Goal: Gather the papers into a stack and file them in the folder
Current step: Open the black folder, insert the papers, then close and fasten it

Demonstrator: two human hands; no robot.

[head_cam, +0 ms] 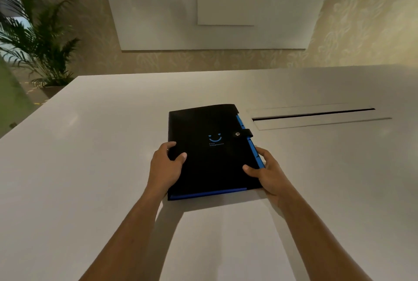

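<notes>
A black folder (210, 127) with blue edges and a small blue smiley print lies closed on the white table (90, 145), its strap snapped over the right edge. My left hand (166, 165) grips the folder's left edge, thumb on the cover. On the right edge, near the blue tabs, my right hand (267, 171) holds it the same way. No loose papers are in sight.
A long cable slot with a flap (316, 115) is set into the table to the right of the folder. A potted palm (38, 43) stands off the table's far left corner. A pale wall panel rises behind the table.
</notes>
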